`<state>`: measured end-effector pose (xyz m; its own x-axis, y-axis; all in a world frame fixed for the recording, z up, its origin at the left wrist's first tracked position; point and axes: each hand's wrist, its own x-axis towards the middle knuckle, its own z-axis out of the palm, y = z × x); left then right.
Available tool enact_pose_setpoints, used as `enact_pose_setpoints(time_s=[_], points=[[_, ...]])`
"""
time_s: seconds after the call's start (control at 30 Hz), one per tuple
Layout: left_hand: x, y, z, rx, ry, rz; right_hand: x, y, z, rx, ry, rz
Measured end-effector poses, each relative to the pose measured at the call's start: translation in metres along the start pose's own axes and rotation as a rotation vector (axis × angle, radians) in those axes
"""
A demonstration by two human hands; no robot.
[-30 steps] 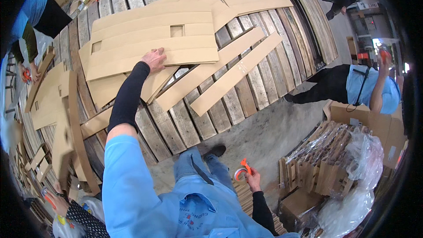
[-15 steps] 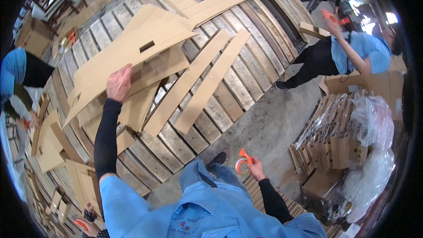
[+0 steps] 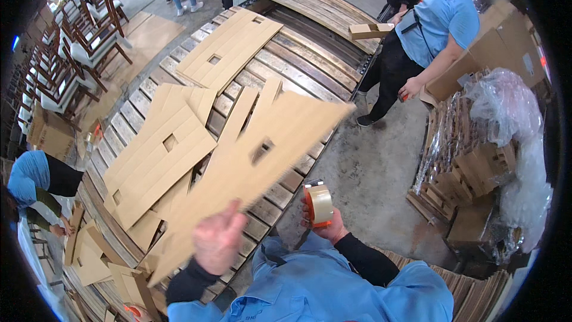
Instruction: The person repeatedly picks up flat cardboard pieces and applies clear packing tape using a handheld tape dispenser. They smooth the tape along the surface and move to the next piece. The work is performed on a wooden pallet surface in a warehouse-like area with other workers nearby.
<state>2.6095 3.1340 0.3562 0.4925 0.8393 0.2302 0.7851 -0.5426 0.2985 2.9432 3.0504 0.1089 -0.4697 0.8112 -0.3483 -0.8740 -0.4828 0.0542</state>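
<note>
One bare left hand point(image 3: 218, 238), blurred, is clamped on the near edge of a long, flat, brown cardboard sheet point(image 3: 238, 177), tilted above the slatted wooden table point(image 3: 292, 71); apart from it, the bare right hand point(image 3: 335, 228) grasps an orange-framed tape dispenser point(image 3: 322, 204)

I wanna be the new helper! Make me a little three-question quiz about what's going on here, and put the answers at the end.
1. Pick one: what does the person's right hand hold?
A) a pair of scissors
B) a tape dispenser
C) a hammer

2. True or false: the cardboard sheet held by the left hand has no hole cut through it.

3. Fill in the missing word: toward the upper left of the picture, wooden ______ stand in rows.

Key:
1. B.
2. False; an opening shows in it.
3. Chairs.
</note>
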Motion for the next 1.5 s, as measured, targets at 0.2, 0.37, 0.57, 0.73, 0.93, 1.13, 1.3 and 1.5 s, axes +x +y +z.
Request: enact_pose_setpoints(time_s=[0.2, 0.37, 0.57, 0.73, 0.93, 1.13, 1.3, 1.5], points=[[0.026, 0.123, 0.117, -0.280, -0.068, 0.006, -0.008, -0.028, -0.069, -0.851, 0.092, -0.287], [0.053, 0.164, 0.234, -0.330, -0.078, -0.177, 0.005, -0.103, -0.065, 0.190, 0.016, 0.070], [0.042, 0.164, 0.379, -0.171, -0.172, -0.491, 0.011, -0.199, -0.068, 0.150, 0.166, 0.105], [0.074, 0.152, 0.415, -0.450, -0.219, -0.655, 0.003, -0.262, -0.070, -0.046, 0.283, 0.103], [0.151, 0.106, 0.463, -1.058, -0.653, -0.872, 0.027, -0.305, -0.068, -0.383, 0.310, 0.084], [0.142, 0.084, 0.556, -1.279, -0.526, -0.936, 0.077, -0.320, -0.090, -1.090, 0.647, 0.055], [0.115, 0.070, 0.588, -1.506, -0.642, -0.993, 0.089, -0.313, -0.125, -1.266, 0.598, -0.066], [0.118, 0.046, 0.592, -0.740, -0.522, -0.800, 0.122, -0.288, -0.122, -1.309, 0.614, -0.069]])
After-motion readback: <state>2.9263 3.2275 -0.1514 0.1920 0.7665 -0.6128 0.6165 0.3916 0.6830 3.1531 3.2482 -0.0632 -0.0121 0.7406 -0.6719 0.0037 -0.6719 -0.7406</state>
